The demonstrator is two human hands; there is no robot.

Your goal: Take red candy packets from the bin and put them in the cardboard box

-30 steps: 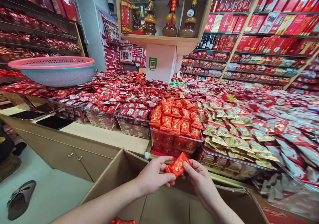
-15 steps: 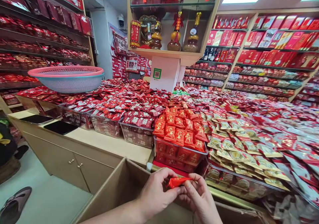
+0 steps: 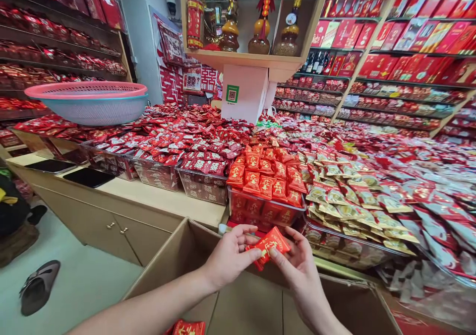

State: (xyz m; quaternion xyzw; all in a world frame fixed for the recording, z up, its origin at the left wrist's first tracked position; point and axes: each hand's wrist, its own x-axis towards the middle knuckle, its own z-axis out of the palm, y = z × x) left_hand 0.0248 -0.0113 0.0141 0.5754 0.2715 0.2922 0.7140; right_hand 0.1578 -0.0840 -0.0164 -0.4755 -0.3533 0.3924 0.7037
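Observation:
Between my two hands is a small red candy packet [image 3: 268, 246] with gold characters, its printed face turned up toward me. My left hand [image 3: 234, 255] pinches its left side, thumb on top. My right hand [image 3: 295, 258] grips the right side, with the thumb pressed on the face. Both hands are above an open cardboard box [image 3: 167, 270]. Just beyond them a clear plastic bin [image 3: 260, 213] is heaped with red packets [image 3: 266, 176] of the same look. Another red packet [image 3: 189, 327] lies low in the box, partly cut off by the frame's bottom edge.
Gold-and-red packets [image 3: 345, 201] fill a bin to the right. Darker red packets [image 3: 204, 164] fill bins to the left. Two black tablets [image 3: 88, 177] lie on the counter [image 3: 167, 201]. A pink-and-blue basket [image 3: 89, 109] stands behind. A sandal [image 3: 40, 288] is on the floor.
The packet has turned from edge-on to face-up in my hands. Both hands have risen slightly in view, and the camera looks lower, showing a red packet in the box.

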